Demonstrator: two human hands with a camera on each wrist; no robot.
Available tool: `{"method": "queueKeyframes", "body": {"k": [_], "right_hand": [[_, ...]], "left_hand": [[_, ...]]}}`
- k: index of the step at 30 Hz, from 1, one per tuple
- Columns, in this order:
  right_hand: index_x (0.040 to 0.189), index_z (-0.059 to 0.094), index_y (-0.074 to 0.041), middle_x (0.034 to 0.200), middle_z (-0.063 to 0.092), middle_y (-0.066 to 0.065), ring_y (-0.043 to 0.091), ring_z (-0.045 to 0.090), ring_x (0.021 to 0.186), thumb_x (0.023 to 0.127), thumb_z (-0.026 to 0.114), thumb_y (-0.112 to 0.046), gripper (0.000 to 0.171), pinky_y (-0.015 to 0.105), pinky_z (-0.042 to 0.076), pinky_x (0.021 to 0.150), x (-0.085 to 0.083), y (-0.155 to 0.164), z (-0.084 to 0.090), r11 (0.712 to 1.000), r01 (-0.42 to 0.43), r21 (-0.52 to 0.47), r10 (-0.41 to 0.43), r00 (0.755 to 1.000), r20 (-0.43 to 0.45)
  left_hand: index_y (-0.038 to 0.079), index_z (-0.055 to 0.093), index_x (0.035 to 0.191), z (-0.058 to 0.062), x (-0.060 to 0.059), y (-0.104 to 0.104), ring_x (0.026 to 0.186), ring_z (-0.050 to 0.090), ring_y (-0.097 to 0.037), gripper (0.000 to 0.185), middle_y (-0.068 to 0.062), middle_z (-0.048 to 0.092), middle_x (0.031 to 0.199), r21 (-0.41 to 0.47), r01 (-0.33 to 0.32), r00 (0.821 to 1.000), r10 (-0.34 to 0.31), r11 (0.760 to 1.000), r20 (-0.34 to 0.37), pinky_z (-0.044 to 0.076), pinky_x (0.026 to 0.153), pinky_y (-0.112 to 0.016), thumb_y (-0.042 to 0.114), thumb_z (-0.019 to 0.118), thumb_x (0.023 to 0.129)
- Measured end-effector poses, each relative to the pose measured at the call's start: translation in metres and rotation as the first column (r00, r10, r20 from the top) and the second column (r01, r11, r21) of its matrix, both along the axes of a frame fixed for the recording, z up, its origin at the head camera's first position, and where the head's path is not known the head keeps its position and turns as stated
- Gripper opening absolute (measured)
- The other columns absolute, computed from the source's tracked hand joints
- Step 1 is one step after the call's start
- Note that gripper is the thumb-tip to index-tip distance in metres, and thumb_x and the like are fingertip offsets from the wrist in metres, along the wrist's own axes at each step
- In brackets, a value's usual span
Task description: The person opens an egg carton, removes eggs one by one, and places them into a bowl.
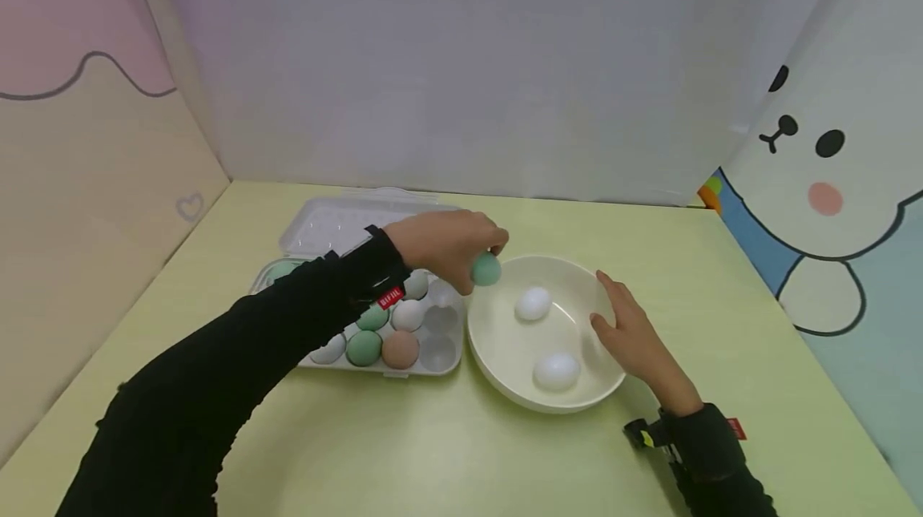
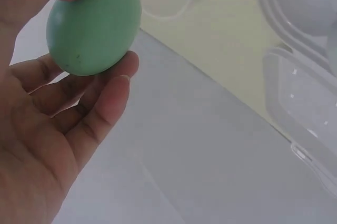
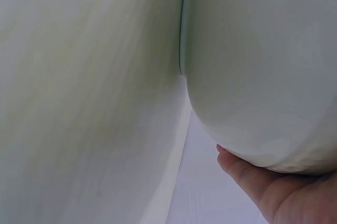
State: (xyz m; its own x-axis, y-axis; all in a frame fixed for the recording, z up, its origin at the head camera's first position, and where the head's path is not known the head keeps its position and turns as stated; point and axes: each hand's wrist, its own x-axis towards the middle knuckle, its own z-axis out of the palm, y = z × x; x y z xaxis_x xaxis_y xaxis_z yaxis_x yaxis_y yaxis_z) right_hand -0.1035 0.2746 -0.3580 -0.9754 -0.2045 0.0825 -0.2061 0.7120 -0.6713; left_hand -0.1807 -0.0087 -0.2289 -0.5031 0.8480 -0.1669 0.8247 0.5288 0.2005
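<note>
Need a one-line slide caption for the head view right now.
Left hand holds a green egg at the white bowl's rim while the right hand rests on its far side.

A pale green egg (image 1: 486,269) — smooth, matte, faintly speckled — is pinched in the left hand (image 1: 441,246) just over the near-left rim of a cream bowl (image 1: 505,357). The right hand (image 1: 629,331) rests flat against the bowl's right wall — two white eggs (image 1: 534,304) lie inside, well apart.

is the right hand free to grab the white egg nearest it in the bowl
Probably yes: the right hand rests open on the bowl rim, holding nothing, and the white egg lies uncovered just inside.
</note>
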Motion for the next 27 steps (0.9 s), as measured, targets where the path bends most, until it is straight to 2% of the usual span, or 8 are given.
{"method": "queueKeyframes", "body": {"k": [2, 5, 8, 12, 15, 19, 23, 27], "right_hand": [[0.148, 0.016, 0.008, 0.143, 0.026, 0.031, 0.049, 0.029, 0.130, 0.095, 0.046, -0.006, 0.062, 0.064, 0.032, 0.096, 0.001, 0.001, -0.003, 1.000, 0.008, 0.001, -0.008, 1.000, -0.002], [0.147, 0.017, 0.008, 0.143, 0.027, 0.032, 0.048, 0.029, 0.130, 0.095, 0.046, -0.005, 0.062, 0.063, 0.030, 0.098, 0.000, 0.001, -0.006, 1.000, 0.014, -0.002, -0.015, 1.000, -0.008], [0.147, 0.017, 0.009, 0.143, 0.027, 0.032, 0.048, 0.029, 0.130, 0.095, 0.046, -0.005, 0.061, 0.063, 0.029, 0.099, 0.000, -0.001, -0.007, 1.000, 0.020, -0.011, -0.020, 1.000, -0.013], [0.146, 0.019, 0.010, 0.142, 0.029, 0.032, 0.047, 0.031, 0.130, 0.095, 0.046, -0.003, 0.060, 0.062, 0.029, 0.100, 0.000, -0.007, -0.010, 0.999, 0.013, -0.030, -0.014, 0.999, -0.036], [0.146, 0.020, 0.009, 0.140, 0.031, 0.032, 0.047, 0.033, 0.128, 0.094, 0.045, -0.001, 0.059, 0.062, 0.030, 0.099, -0.002, -0.012, -0.013, 0.998, -0.011, -0.064, 0.008, 0.998, -0.060], [0.148, 0.022, 0.002, 0.137, 0.034, 0.030, 0.044, 0.039, 0.121, 0.093, 0.044, 0.002, 0.059, 0.058, 0.034, 0.093, -0.004, -0.019, -0.014, 0.994, -0.043, -0.104, 0.033, 0.994, -0.100], [0.148, 0.024, 0.001, 0.135, 0.035, 0.029, 0.042, 0.041, 0.116, 0.092, 0.044, 0.003, 0.059, 0.055, 0.035, 0.088, -0.006, -0.026, -0.012, 0.991, -0.061, -0.119, 0.047, 0.992, -0.115], [0.146, 0.022, 0.007, 0.140, 0.032, 0.030, 0.045, 0.034, 0.127, 0.091, 0.045, 0.003, 0.060, 0.059, 0.032, 0.096, -0.007, -0.032, -0.010, 0.994, -0.056, -0.099, 0.045, 0.993, -0.112]], "left_hand": [[0.006, 0.062, 0.116, -0.001, -0.001, 0.015, 0.093, 0.054, -0.018, 0.044, -0.004, 0.060, 0.106, 0.001, 0.033, 0.999, -0.033, 0.999, -0.003, 0.045, 0.078, -0.028, 0.009, 0.072, 0.073], [0.009, 0.064, 0.122, -0.004, -0.004, 0.036, 0.097, 0.053, -0.017, 0.047, -0.004, 0.061, 0.110, 0.011, 0.108, 0.994, -0.107, 0.994, -0.015, 0.044, 0.082, -0.025, 0.010, 0.072, 0.075], [0.012, 0.070, 0.114, -0.007, -0.005, 0.055, 0.092, 0.055, -0.015, 0.038, -0.002, 0.063, 0.102, 0.027, 0.179, 0.983, -0.178, 0.983, -0.035, 0.044, 0.080, -0.022, 0.010, 0.072, 0.076], [0.011, 0.071, 0.110, -0.013, -0.005, 0.072, 0.091, 0.057, -0.013, 0.034, -0.001, 0.066, 0.102, 0.050, 0.218, 0.976, -0.217, 0.975, -0.029, 0.044, 0.080, -0.020, 0.011, 0.074, 0.076], [0.009, 0.069, 0.112, -0.019, -0.007, 0.079, 0.092, 0.057, -0.013, 0.038, 0.000, 0.065, 0.105, 0.065, 0.213, 0.977, -0.213, 0.975, 0.004, 0.044, 0.080, -0.020, 0.009, 0.074, 0.075], [0.009, 0.065, 0.111, -0.029, -0.009, 0.085, 0.090, 0.055, -0.014, 0.039, 0.000, 0.063, 0.103, 0.041, 0.198, 0.980, -0.198, 0.979, 0.015, 0.044, 0.077, -0.022, 0.006, 0.074, 0.073], [0.013, 0.061, 0.107, -0.042, -0.011, 0.086, 0.083, 0.054, -0.014, 0.038, 0.002, 0.061, 0.095, -0.026, 0.172, 0.985, -0.172, 0.985, -0.022, 0.043, 0.074, -0.023, 0.011, 0.077, 0.072], [0.016, 0.060, 0.106, -0.055, -0.012, 0.086, 0.078, 0.053, -0.012, 0.041, 0.004, 0.060, 0.091, -0.104, 0.145, 0.985, -0.154, 0.984, -0.083, 0.043, 0.072, -0.023, 0.022, 0.083, 0.072]]}}
